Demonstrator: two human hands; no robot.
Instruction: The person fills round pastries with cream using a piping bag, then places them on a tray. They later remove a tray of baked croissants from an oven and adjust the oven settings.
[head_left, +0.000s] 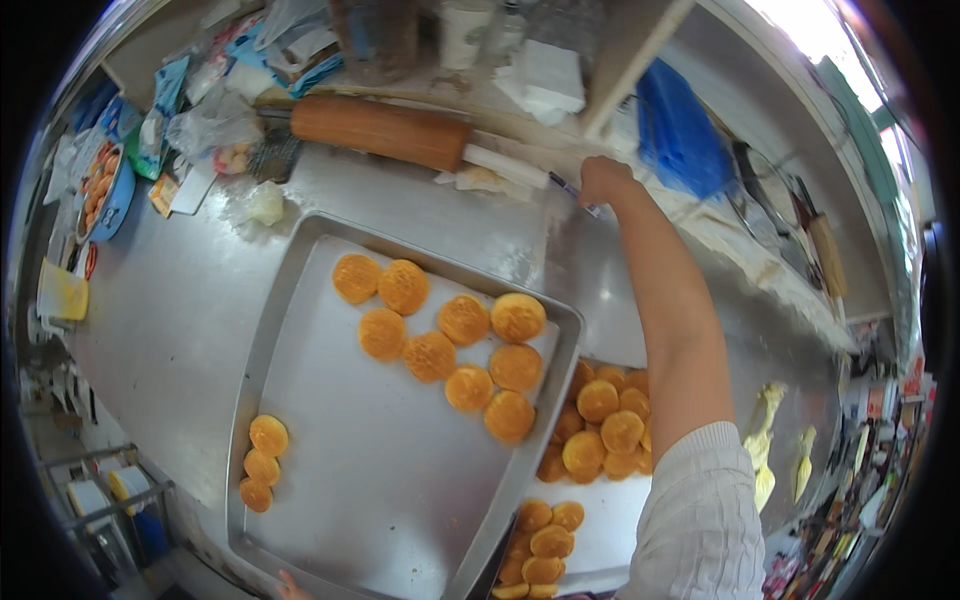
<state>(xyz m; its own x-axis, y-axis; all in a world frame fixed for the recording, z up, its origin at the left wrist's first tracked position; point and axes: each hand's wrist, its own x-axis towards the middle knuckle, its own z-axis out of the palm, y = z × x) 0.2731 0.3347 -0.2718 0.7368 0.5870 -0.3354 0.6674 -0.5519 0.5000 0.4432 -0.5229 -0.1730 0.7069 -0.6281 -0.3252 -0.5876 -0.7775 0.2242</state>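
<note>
My right hand (606, 182) reaches to the back of the metal worktop, beside a slim dark-and-white pen-like item (574, 193) near the white handle of a big wooden rolling pin (379, 131). Its fingers point away from the camera, so whether they grip anything is hidden. Only the fingertips of my left hand (291, 586) show, at the near edge of a large metal baking tray (296, 247). Round golden buns (430, 356) lie in that tray. More buns (598, 401) are piled on a second tray (600, 517), partly behind my right arm.
A shelf with blue plastic bags (679, 127) runs along the back right. Filled piping bags (761, 450) lie on the right. A blue basket of eggs (112, 202), a yellow-stained container (61, 292) and a knotted plastic bag (264, 204) stand or lie at the left.
</note>
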